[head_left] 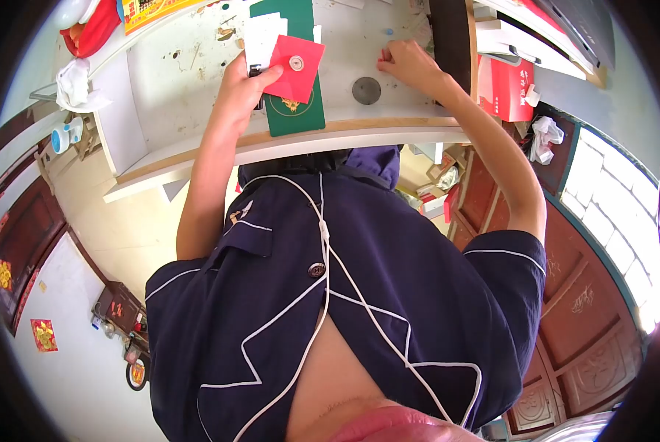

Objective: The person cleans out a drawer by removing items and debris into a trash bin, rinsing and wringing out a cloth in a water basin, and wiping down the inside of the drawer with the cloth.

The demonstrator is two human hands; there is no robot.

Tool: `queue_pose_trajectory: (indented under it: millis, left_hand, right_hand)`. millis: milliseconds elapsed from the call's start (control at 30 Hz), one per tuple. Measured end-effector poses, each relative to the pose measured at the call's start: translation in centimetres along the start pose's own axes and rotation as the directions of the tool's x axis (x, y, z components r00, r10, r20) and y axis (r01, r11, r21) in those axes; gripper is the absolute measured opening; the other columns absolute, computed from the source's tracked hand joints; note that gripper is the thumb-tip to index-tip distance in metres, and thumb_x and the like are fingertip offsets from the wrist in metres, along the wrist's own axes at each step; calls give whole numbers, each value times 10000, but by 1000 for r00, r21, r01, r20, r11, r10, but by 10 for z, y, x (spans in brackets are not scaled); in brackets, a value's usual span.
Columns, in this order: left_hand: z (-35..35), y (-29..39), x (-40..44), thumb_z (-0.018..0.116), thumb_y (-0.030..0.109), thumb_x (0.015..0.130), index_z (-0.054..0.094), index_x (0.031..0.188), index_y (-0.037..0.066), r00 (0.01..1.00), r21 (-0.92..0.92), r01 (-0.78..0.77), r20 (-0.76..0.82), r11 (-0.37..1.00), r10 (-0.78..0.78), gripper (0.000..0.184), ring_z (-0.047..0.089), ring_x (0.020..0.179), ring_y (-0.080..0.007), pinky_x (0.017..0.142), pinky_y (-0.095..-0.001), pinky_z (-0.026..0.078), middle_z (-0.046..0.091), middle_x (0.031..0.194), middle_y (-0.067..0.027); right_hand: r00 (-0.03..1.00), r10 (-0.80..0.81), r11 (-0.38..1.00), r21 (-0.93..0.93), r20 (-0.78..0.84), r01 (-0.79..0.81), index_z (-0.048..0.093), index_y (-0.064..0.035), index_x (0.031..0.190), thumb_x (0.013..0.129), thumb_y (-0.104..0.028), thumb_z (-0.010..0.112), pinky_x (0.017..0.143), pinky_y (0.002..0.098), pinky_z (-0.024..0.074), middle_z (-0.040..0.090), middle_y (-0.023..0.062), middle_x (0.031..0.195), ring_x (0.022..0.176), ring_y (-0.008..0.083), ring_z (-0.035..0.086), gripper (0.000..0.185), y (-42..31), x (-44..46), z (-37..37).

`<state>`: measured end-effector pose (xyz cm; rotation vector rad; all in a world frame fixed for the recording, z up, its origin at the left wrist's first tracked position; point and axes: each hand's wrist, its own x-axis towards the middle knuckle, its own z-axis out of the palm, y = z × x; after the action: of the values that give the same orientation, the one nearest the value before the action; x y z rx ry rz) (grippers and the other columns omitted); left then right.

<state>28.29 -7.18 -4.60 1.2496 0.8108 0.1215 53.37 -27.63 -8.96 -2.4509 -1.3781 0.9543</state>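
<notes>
Over the drawer (389, 124), I'd level the red card (300, 81) my left hand (241, 92) clamps, unable to tell whether my right hand (412, 68) grips.

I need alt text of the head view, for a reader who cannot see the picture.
A person's left hand holds a red card and white papers, overlapping a green board at a pale, littered drawer. The right hand, fingers curled, is near a dark round disc.
</notes>
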Motion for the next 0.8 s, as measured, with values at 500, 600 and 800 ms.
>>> queue_pose_trajectory:
  millis: [500, 600, 800]
  left_hand:
    - [0, 1, 0, 677, 29, 887, 602, 1201, -21, 1000, 13, -12, -21, 1000, 12, 326, 661, 939, -145, 850, -301, 518, 700, 1080, -72]
    - [2, 3, -1, 673, 28, 890, 600, 1207, -25, 1000, 39, -19, -9, 999, 19, 330, 661, 940, -146, 852, -301, 519, 699, 1076, -71]
    - [2, 5, -3, 661, 20, 899, 593, 1212, -28, 1000, 30, -1, -27, 1000, 2, 324, 662, 953, -142, 859, -297, 521, 698, 1096, -78]
  right_hand:
    - [927, -364, 911, -174, 90, 374, 605, -71, 977, 851, -217, 673, 798, 444, 553, 634, 124, 991, 944, 335, 652, 205, -11, -8, 19]
    - [907, -399, 894, -162, 135, 418, 579, -81, 1040, 829, -211, 717, 815, 439, 548, 616, 124, 1008, 982, 339, 635, 284, -29, -17, 13]
    - [876, -468, 860, -169, 118, 482, 550, -75, 1079, 821, -174, 746, 818, 464, 538, 603, 145, 1036, 1030, 354, 620, 338, -19, -10, 26]
